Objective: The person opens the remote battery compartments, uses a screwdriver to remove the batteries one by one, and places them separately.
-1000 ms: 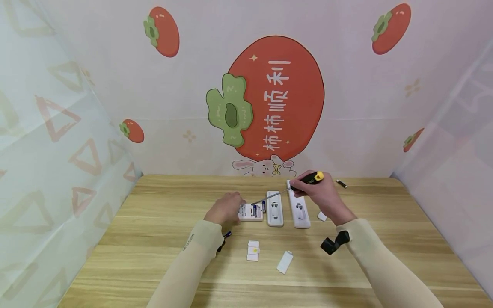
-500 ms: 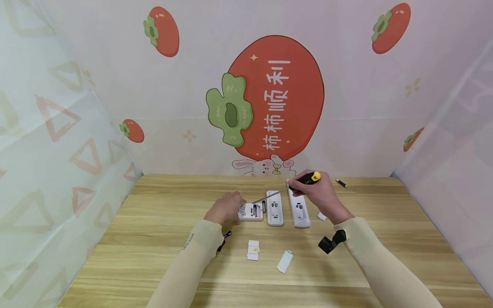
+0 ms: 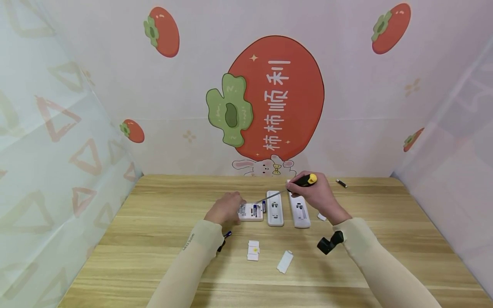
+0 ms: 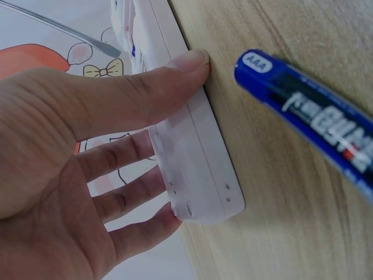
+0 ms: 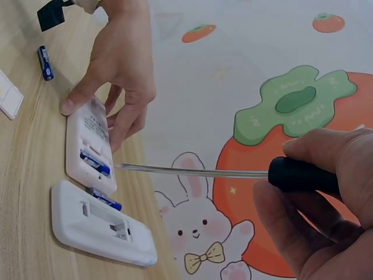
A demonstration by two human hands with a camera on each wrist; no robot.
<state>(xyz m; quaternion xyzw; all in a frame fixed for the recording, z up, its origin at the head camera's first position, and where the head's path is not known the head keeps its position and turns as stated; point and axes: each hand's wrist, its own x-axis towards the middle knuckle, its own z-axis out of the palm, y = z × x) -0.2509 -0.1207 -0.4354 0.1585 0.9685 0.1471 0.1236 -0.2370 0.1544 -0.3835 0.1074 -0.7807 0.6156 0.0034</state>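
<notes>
My left hand (image 3: 228,208) grips the left end of a white remote control (image 5: 87,131), thumb on one long side and fingers on the other. A blue battery (image 5: 94,163) sits in its uncovered compartment. My right hand (image 3: 316,196) holds a screwdriver (image 3: 304,180) by its black and yellow handle. In the right wrist view its metal tip appears beside the compartment; whether it touches cannot be told. A loose blue battery (image 5: 105,199) lies between this remote and a second white remote (image 3: 275,208). Near my left wrist lies a blue AAA battery (image 4: 309,111).
A longer white remote (image 3: 299,209) lies at the right, its compartment uncovered. Two battery covers (image 3: 253,250) (image 3: 285,262) lie nearer the front, and a small white piece (image 3: 322,216) is under my right wrist. A dark battery (image 3: 341,183) lies at the back right.
The screwdriver tip has shifted slightly right along the remote's far edge, while its handle and my right hand have moved slightly left. My left hand and the remote stay in place.
</notes>
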